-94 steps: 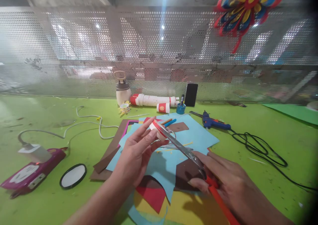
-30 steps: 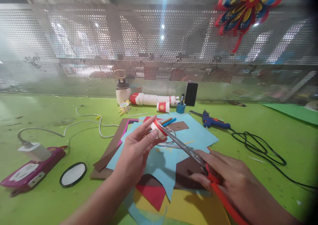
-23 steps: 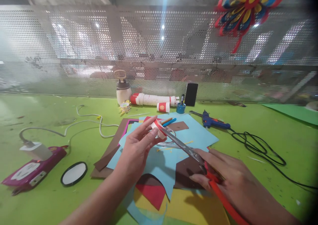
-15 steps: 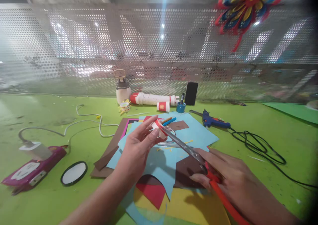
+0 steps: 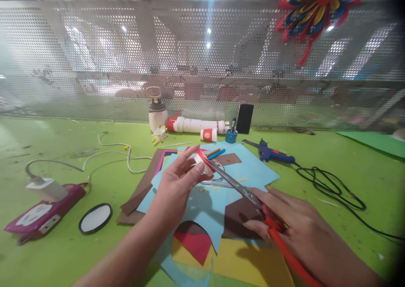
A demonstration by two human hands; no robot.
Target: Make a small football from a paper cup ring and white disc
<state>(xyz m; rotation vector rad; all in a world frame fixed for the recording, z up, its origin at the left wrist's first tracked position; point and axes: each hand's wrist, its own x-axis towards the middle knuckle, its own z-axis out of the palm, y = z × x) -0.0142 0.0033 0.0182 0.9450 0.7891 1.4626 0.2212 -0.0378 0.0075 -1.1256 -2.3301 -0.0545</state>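
Dead centre of the frame, up off the counter (image 5: 335,253), and there's the white-and-red cup piece (image 5: 201,159), pinched in your left hand (image 5: 179,181): thumb across its near side, index finger reaching over the top, the other fingers curled in beneath. Over at the lower right, your right hand (image 5: 284,219) is wrapped around the red handles of the scissors (image 5: 238,189), and the blades slant up and left, right to the edge of that piece. Is the tip biting in or only lying against the red band? At this size you can't be sure.

Now, the feel of it: this looks like thin paper cup stock, so expect next to no weight, a little spring around the curve and an easy crease if you squeeze. Stay light, hold it by the plain white wall, and mind that thumb, because it sits very near the steel. The scissors look the heavier partner, long and stiff, best carried by the handles, just where your grip is.

Below, mid-frame, light blue paper (image 5: 202,219) lies spread out, limp and easily nudged. Up top of the counter, centre, a small red-and-white cup (image 5: 209,135) lies on its side, probably just as light and just as dentable.
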